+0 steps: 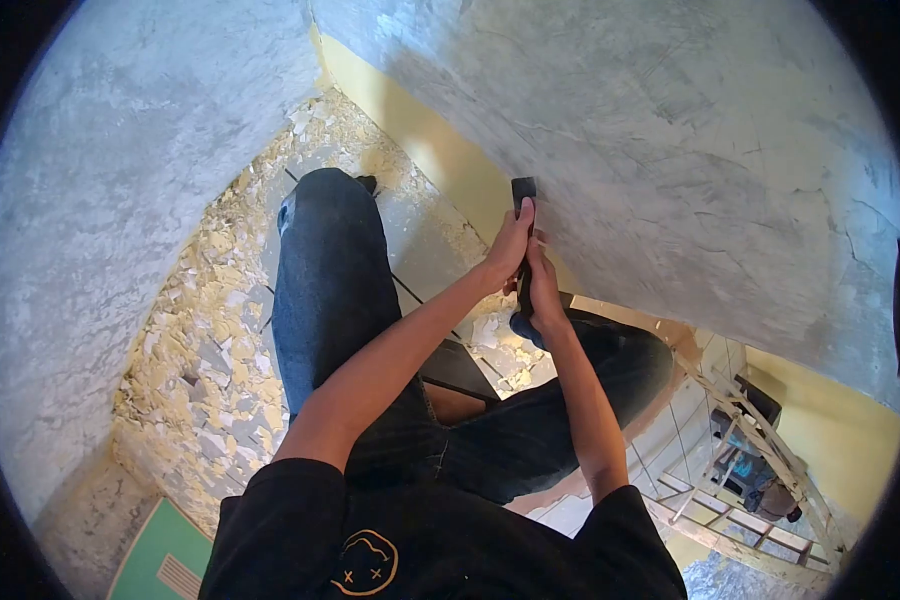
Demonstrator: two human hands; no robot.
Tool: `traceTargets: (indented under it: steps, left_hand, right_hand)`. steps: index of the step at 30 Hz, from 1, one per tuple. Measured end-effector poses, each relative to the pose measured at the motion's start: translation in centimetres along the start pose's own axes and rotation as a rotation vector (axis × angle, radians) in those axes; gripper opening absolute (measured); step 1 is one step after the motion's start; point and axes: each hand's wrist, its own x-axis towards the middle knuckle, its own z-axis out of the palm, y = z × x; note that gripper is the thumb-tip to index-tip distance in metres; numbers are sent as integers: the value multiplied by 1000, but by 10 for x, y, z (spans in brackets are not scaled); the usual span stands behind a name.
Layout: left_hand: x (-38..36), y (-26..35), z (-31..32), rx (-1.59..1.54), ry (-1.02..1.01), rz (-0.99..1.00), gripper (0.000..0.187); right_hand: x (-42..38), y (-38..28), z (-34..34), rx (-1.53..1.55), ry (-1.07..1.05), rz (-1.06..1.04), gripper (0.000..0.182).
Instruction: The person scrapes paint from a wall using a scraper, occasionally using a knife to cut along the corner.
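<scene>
**Op:** Hands met at the grey wall (670, 150). I logged the left hand (511, 245) clenched round a dark scraper (523, 190), its top end pressed flat on the plaster just above the yellow band (420, 130).

**Obs:** And the right?

**Op:** Right hand (542, 290) sat just below the left, touching it, fingers closed on the lower part of the same scraper. I could not tell the shape of the handle; both hands covered it.

**Obs:** Surroundings?

**Op:** Person's legs in dark jeans (335, 290) were spread over a floor strewn with pale plaster chips (210, 350). A second scraped wall (100, 220) stood at the left, meeting the first in a corner. A wooden ladder (760, 440) lay lower right, well apart from the hands. A green sheet (165, 560) showed at the bottom left edge.
</scene>
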Motion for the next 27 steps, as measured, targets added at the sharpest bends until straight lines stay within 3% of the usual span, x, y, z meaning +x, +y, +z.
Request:
traceTargets:
  steps: [3,5,7,11,13,27]
  left_hand:
    - [2,-8,2,56,-23,-88,58]
    - [13,-24,-1,106,-23,-118,60]
    - [24,-34,0,92,12,-82,71]
    - [15,-26,4,51,8,-114,74]
    - [12,-22,9,-48,50,-96,61]
    - [14,-26,8,24,33,-100,68]
  right_hand:
    - [-16,-13,-6,140,-18,155,50]
    - [-12,-10,-24,164,-271,351,52]
    - [-10,-11,-22,89,-206,307,53]
    - [-7,-2,-6,-52,-34,126,57]
    - [-8,-10,-3,-92,-26,135,57]
    - [-13,-5,-8,-125,-25,69,56]
